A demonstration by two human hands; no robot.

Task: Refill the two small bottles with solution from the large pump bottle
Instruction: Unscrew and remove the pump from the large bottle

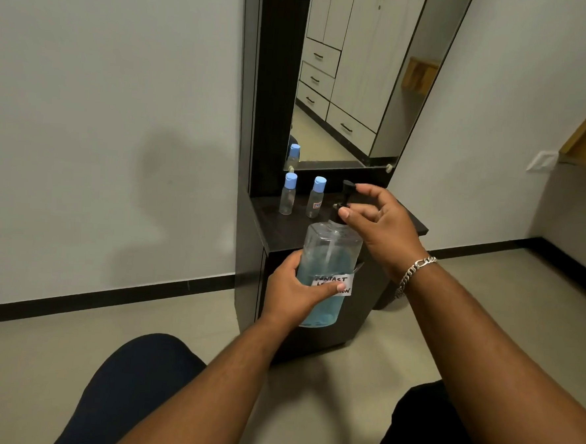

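In the centre of the frame, the large pump bottle (326, 265) is held up in front of the dark dressing unit (318, 237), tilted a little to the left, about half full of blue solution; a white handwritten label (332, 283) sits on its front. The left hand (292, 290) grips the bottle's lower body from the left side, the thumb lying across the label and the other fingers curled behind, out of sight; the right hand (379, 223) reaches in from the right and pinches the black pump head (349, 187) at the top, one fingertip on the nozzle and the thumb near the collar, the other fingers loosely bent. A silver chain bracelet (415, 274) hangs on the right wrist.

Just above centre, on the top of the unit, the two small bottles stand upright and near each other, both clear with blue caps closed; the left small bottle (288, 195) is plain, the right small bottle (315, 199) carries a small label. Behind them a mirror (354, 88) shows a pale wardrobe; in the bottom of the frame the person's dark-clothed knees (130, 383) are visible.
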